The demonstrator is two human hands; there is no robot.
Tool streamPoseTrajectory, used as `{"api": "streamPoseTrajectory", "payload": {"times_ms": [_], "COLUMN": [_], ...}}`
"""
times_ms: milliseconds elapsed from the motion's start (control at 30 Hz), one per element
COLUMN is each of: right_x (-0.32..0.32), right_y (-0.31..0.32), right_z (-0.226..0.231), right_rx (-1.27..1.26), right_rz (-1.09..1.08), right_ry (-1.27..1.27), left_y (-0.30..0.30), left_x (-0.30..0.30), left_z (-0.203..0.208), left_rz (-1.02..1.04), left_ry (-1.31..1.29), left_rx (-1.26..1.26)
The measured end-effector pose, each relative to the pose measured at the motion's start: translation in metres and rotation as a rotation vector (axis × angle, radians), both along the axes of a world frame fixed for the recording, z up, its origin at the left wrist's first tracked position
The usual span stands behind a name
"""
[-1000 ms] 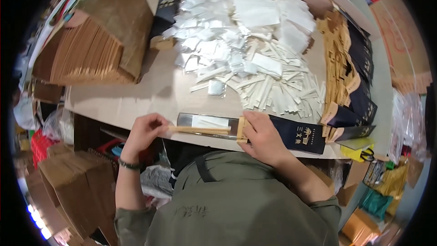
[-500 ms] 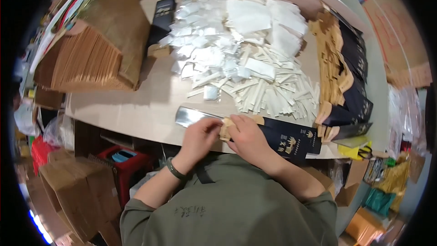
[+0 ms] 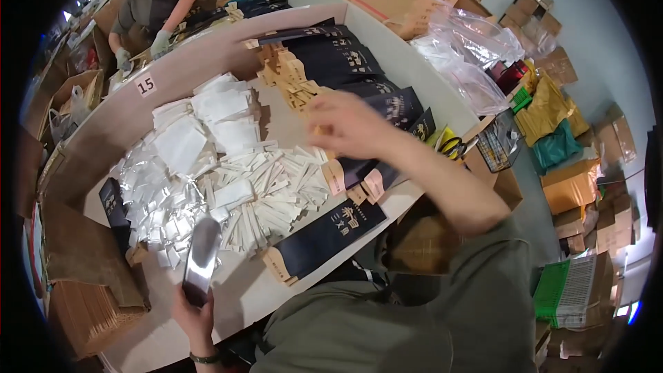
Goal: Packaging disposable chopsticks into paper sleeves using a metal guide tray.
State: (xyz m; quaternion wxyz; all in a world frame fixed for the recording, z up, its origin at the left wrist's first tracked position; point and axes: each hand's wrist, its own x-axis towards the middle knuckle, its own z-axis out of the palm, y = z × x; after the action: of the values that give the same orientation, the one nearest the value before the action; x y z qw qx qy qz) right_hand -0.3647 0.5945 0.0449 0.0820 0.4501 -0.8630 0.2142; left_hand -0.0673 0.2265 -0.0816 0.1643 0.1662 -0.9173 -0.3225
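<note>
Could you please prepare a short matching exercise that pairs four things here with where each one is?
1. silvery tool
2. right hand
3. lone dark pouch
4. white strips

A. heaped beside the clear packets
B. lying near the front edge of the table
C. held in the left hand
D. blurred, at the row of dark pouches

Pairs: 1-C, 2-D, 3-B, 4-A

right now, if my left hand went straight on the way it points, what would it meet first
Most likely the pile of clear packets, met first by the shiny metal piece in the left hand; depth is unclear.
</note>
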Motion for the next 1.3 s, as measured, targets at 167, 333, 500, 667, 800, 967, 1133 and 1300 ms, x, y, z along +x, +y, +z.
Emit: {"api": "streamPoseTrajectory", "payload": {"times_ms": [167, 333, 500, 667, 800, 967, 1133, 1300], "right_x": [-0.01, -0.108, -0.212, -0.212, -0.124, -0.015, -0.029, 0.108], "right_y": [0.105, 0.116, 0.078, 0.056, -0.003, -0.037, -0.02, -0.062], "right_z": [-0.016, -0.069, -0.077, -0.071, -0.018, -0.039, -0.051, -0.08], "right_rx": [0.709, 0.63, -0.107, 0.592, 0.722, 0.633, 0.726, 0.362], "right_rz": [-0.592, -0.356, -0.631, -0.52, -0.502, -0.061, 0.015, 0.497], "right_ry": [-0.378, -0.282, -0.932, -0.112, 0.367, -0.278, 0.427, -0.274], "left_y": [-0.003, -0.01, -0.005, -0.004, 0.002, 0.007, 0.018, 0.065], "left_x": [0.042, 0.058, 0.059, 0.067, 0.065, 0.04, 0.038, 0.023], "left_z": [-0.062, -0.088, -0.09, -0.092, -0.079, -0.062, -0.032, 0.011], "left_rz": [0.08, 0.18, 0.196, 0.211, 0.216, 0.211, 0.201, -0.282], "left_ry": [-0.044, 0.022, 0.01, 0.011, -0.065, -0.015, -0.192, -0.357], "left_rx": [-0.21, -0.359, -0.278, -0.305, -0.208, -0.202, 0.149, 0.639]}}
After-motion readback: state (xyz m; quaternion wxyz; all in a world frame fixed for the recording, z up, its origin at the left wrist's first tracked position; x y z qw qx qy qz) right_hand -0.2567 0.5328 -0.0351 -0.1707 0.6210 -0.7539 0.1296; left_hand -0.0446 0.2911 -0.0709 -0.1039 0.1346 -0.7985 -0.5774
